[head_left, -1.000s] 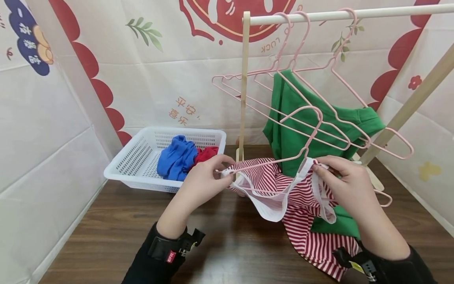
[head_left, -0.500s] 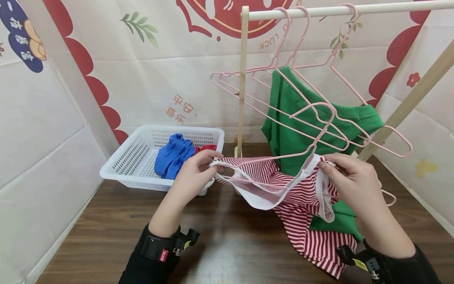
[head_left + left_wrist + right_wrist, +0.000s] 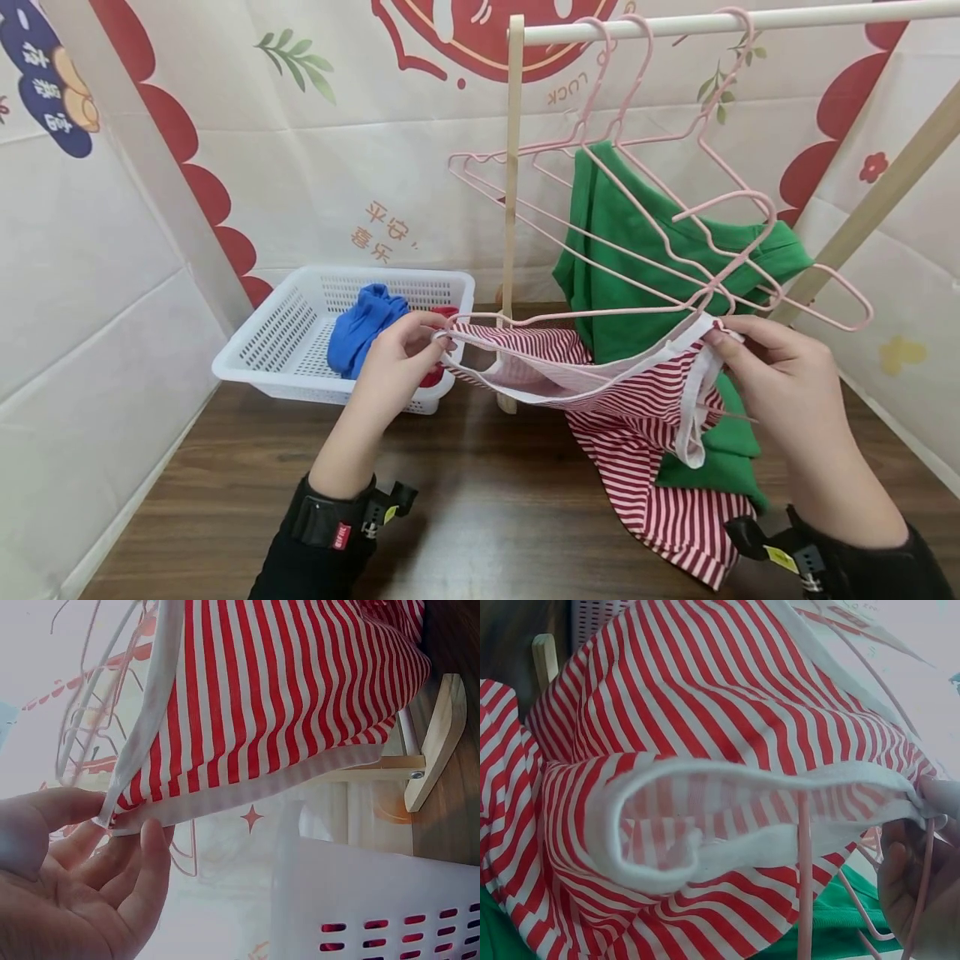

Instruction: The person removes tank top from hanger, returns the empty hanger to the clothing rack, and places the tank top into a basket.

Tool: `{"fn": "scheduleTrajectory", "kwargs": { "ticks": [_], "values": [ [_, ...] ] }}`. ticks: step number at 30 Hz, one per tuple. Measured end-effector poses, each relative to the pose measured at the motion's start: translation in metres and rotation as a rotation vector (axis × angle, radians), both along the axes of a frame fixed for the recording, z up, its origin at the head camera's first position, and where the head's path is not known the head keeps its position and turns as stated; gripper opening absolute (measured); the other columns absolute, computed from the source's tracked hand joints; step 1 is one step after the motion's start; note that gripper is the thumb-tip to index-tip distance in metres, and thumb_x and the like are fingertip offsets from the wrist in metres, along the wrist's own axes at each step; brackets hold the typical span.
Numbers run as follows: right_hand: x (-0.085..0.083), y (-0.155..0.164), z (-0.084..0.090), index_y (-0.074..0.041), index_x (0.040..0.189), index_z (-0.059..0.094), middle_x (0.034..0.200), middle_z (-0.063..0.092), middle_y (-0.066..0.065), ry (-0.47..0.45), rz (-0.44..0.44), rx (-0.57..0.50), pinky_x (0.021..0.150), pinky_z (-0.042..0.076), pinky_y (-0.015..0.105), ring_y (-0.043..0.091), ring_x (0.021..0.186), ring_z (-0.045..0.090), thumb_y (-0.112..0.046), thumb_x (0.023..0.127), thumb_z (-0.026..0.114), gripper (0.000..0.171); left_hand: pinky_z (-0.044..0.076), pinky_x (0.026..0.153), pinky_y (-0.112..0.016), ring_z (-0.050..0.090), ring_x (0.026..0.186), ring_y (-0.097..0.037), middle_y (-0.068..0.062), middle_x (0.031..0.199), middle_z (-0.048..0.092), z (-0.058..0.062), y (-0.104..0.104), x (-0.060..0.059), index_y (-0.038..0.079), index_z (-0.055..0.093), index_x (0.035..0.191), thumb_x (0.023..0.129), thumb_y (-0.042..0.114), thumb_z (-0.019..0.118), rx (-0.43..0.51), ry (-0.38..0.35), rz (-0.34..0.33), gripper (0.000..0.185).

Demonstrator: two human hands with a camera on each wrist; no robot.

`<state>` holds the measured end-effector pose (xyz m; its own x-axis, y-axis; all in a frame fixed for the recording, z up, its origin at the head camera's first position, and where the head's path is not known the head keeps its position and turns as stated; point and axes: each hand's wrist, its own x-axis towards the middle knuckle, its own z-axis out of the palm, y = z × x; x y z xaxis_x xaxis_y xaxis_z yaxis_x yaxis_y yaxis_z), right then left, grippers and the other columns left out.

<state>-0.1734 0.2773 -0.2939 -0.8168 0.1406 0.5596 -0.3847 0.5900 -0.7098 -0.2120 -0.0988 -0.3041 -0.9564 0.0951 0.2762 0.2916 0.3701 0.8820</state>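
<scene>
A staged booth, by the look of it: pale printed sheets [image 3: 322, 167] with red scallops [image 3: 207, 196] and leaf sprigs [image 3: 298, 65] enclose the back and sides of a wood-grain counter [image 3: 480, 533], which carries a clothes rack [image 3: 513, 100] and a plastic basket [image 3: 273, 337]. The surrounding building cannot be told.

On the pale backdrop [image 3: 315, 192], orange characters [image 3: 378, 233] read 平安喜乐 at ten o'clock from the head view's centre; slanted letters [image 3: 567, 89] at one look like LUCK or LOCK. Farther out toward ten, a dark-blue badge [image 3: 45, 104] apparently says 一夜暴富. At seven, a red tag [image 3: 341, 536] bears lettering too small to read.
</scene>
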Motion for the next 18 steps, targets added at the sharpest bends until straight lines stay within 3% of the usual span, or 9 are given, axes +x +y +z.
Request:
{"fn": "scheduleTrajectory", "kwargs": {
  "ticks": [5, 11, 13, 18],
  "values": [
    [0.0005, 0.0007, 0.0014, -0.006, 0.104, 0.073, 0.060, 0.051, -0.003, 0.007, 0.016, -0.051, 0.041, 0.032, 0.024, 0.009, 0.050, 0.041, -0.011, 0.093, 0.066, 0.013, 0.053, 0.088, -0.042, 0.065, 0.103, -0.024, -0.007, 0.109, 0.068, -0.0029, 0.0000, -0.0027, 0.016, 0.065, 0.118, 0.093, 0.017, 0.066, -0.016, -0.031, -0.007, 0.025],
    [0.0005, -0.0020, 0.0002, -0.003, 0.106, 0.072, 0.076, 0.062, -0.013, -0.011, 0.011, -0.001, 0.052, 0.040, 0.013, 0.005, 0.066, 0.050, -0.013, 0.093, 0.066, 0.017, 0.050, 0.093, -0.046, 0.059, 0.116, -0.026, -0.006, 0.125, 0.062, -0.0062, 0.0042, -0.0035, 0.019, 0.059, 0.130, 0.093, 0.020, 0.067, -0.075, -0.054, -0.082, 0.038],
    [0.0006, -0.0029, -0.0004, -0.001, 0.108, 0.071, 0.081, 0.064, -0.016, -0.023, 0.012, 0.026, 0.059, 0.043, 0.011, 0.005, 0.073, 0.052, -0.014, 0.094, 0.066, 0.020, 0.049, 0.093, -0.049, 0.056, 0.120, -0.028, -0.006, 0.130, 0.060, -0.0076, 0.0058, -0.0033, 0.022, 0.057, 0.133, 0.093, 0.025, 0.067, -0.133, -0.075, -0.078, 0.041],
    [-0.0012, -0.0045, -0.0021, 0.002, 0.112, 0.069, 0.084, 0.062, -0.019, -0.056, 0.012, 0.077, 0.061, 0.043, 0.009, 0.004, 0.073, 0.054, -0.016, 0.095, 0.065, 0.026, 0.044, 0.096, -0.057, 0.051, 0.126, -0.029, -0.005, 0.134, 0.057, -0.0087, 0.0082, -0.0015, 0.025, 0.055, 0.136, 0.094, 0.037, 0.062, -0.257, -0.111, -0.021, 0.044]
  ]
}}
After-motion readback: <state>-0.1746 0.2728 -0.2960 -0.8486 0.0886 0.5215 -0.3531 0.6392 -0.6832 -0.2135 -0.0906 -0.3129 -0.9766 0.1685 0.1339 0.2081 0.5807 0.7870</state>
